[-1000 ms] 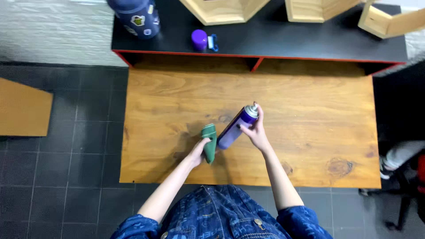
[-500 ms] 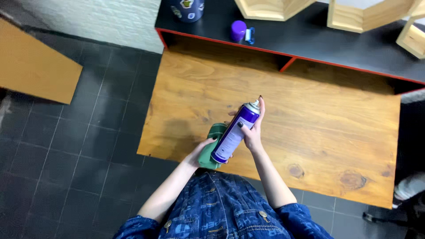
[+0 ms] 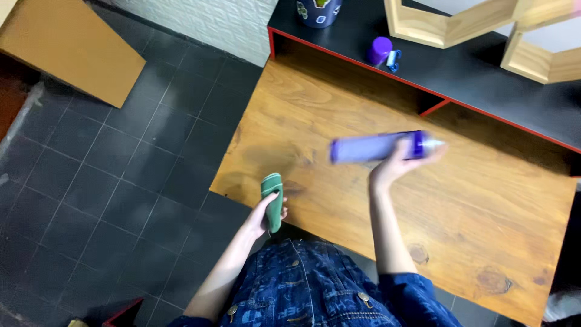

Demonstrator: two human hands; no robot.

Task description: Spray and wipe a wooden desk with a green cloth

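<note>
Two hands are busy, and we see both from above. Our right hand (image 3: 392,166) is wrapped around a purple can (image 3: 378,146), which lies sideways in the air above the worktop (image 3: 484,200). It looks blurry, so we think it is being swung or shaken. Our left hand (image 3: 263,213) grips a green thing (image 3: 273,201) at the near edge of the worktop, close to our blue jeans. We cannot tell what the green thing is. At the back, a black shelf (image 3: 484,91) carries a small purple tub (image 3: 379,50), a dark bottle (image 3: 318,11) and some wooden frames (image 3: 448,24). A brown board (image 3: 72,48) lies on the dark tile floor to the left. As for the work, we judge it is only starting: both things are in hand, but we see no wet mark or spray on the wood yet. A moment ago the can stood nearly upright, right beside the green thing, with our hands close together. Now the can is tipped flat and lifted away to the right, and our hands are well apart.
</note>
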